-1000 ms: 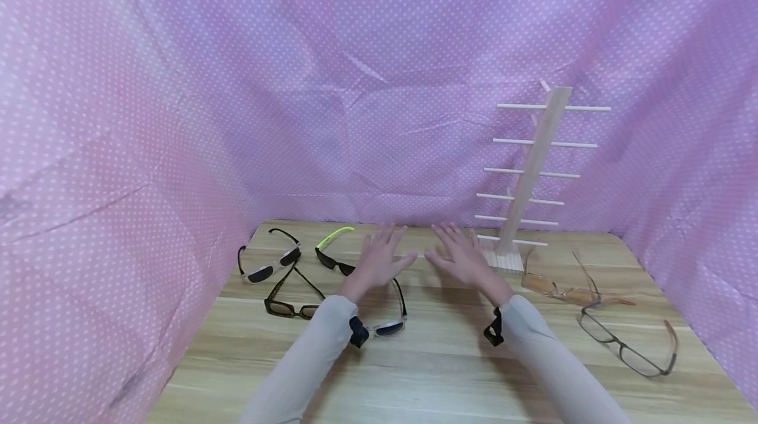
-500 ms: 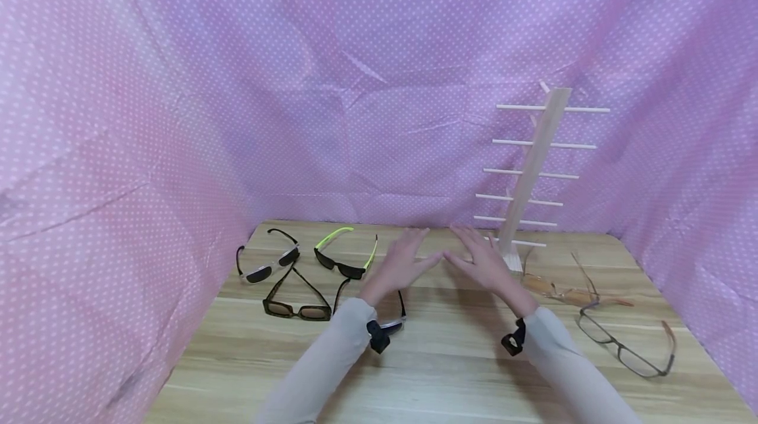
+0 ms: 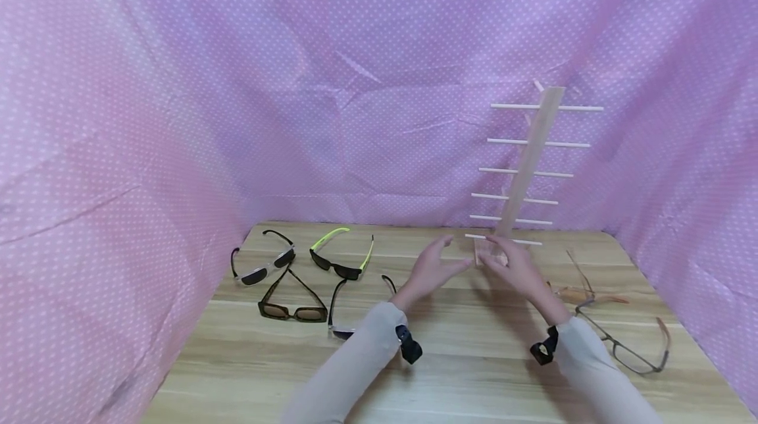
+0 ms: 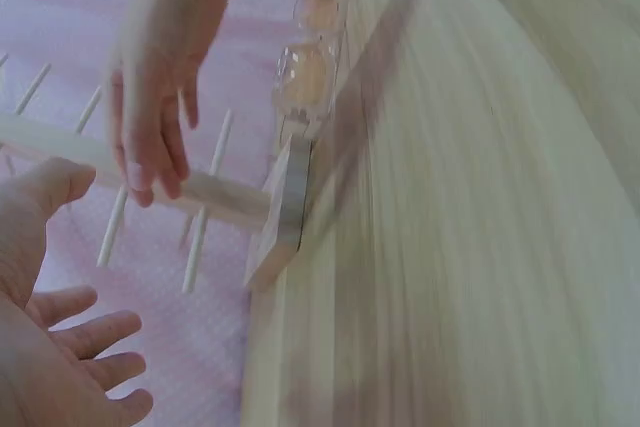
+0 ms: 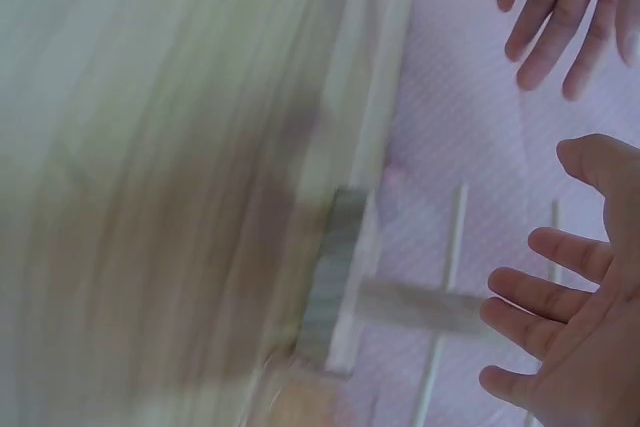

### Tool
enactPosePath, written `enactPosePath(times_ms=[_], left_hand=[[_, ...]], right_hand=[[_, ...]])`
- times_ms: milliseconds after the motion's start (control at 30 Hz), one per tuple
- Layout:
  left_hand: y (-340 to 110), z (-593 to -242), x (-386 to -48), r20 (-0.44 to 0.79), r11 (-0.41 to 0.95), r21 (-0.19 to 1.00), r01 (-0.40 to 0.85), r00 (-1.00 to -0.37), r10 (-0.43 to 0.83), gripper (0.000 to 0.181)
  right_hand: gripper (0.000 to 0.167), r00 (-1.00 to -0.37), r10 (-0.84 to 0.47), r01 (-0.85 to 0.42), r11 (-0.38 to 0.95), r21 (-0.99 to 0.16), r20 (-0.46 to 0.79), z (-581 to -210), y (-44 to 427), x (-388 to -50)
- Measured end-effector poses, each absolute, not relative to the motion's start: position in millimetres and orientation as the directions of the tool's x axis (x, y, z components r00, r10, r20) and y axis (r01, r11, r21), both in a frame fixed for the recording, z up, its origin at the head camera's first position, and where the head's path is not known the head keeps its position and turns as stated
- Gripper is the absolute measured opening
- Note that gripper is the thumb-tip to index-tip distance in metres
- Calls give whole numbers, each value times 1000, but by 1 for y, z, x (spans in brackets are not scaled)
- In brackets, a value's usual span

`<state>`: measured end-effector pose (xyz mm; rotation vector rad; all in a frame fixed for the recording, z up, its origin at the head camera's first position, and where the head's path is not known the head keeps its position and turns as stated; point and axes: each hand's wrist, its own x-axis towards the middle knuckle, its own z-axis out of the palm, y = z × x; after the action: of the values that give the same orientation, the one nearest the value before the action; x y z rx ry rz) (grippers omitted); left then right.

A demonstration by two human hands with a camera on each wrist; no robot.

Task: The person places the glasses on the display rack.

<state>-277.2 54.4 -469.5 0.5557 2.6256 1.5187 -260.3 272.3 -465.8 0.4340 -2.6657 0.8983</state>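
Observation:
A pale wooden eyeglass stand (image 3: 529,164) with several white crossbars rises at the back right. My right hand (image 3: 522,272) reaches in front of its base, fingers spread and holding nothing. To the left of the base hovers my left hand (image 3: 430,274), palm toward the stand, thumb apart from the fingers. The left wrist view has both hands on either side of the post, above the wooden base (image 4: 280,212); no contact with the stand is visible there. In the right wrist view, my right hand's loosely bent fingers (image 5: 540,292) are close to the post.
Several sunglasses lie at left: silver-framed (image 3: 254,276), brown (image 3: 310,314), black with lime temples (image 3: 347,272). Another silver-framed pair (image 3: 343,334) is partly behind my left sleeve. Orange-tinted glasses (image 3: 572,295) and grey-framed eyeglasses (image 3: 633,359) lie right. Pink dotted cloth (image 3: 355,114) surrounds the table.
Both hands have moved to the right, toward the stand's base. The lime-templed sunglasses have come out from behind my left hand. My right forearm now covers part of the glasses at right.

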Motion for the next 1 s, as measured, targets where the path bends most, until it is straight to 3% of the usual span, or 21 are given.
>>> enactPosePath(times_ms=[167,433,733,1000], left_hand=[[72,-475,-279,158,481,816,322,-923,350,68],[91,-490,-283,121,599,718,354,-911,394,64],[107,-505,-296,152,774,459,437,-897,416,61],[120,-518,-304,68,812,413,412,-903,424,59]], right_hand=[[52,-925,-192,-341,799,-495,327,-474,294,-261],[55,-920,-224,-332,882,-334,321,-487,314,-265],[64,-949,-243,-281,941,-187,203,-497,325,-275],[60,-963,-231,-253,951,-175,135,-498,323,-275]])
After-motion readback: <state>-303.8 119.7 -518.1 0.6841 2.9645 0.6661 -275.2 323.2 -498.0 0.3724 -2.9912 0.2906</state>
